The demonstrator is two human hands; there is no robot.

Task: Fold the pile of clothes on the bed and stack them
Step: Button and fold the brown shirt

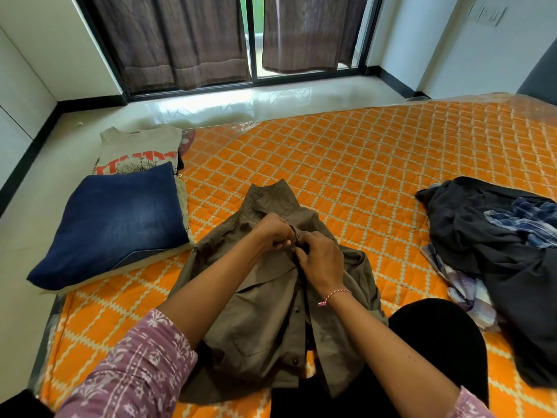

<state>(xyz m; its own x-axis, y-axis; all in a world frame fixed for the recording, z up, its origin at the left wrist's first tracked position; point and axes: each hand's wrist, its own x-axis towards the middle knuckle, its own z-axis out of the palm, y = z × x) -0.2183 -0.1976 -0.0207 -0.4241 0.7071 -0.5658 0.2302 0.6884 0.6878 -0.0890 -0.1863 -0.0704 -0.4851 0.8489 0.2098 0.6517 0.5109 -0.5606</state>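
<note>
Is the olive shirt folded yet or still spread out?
Spread, not folded: the olive shirt lies front-up on the bed, lower front still open, both hands pinching its placket.

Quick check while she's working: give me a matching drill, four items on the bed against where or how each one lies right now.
Things:
1. olive shirt
2. folded jeans
3. grey printed T-shirt
4. dark clothes pile

States:
A. unfolded heap on the right
B. folded, at the far left corner
C. spread in the middle, both hands at its button placket
D. folded, on the left, nearer than the T-shirt

Pairs: 1-C, 2-D, 3-B, 4-A
</note>
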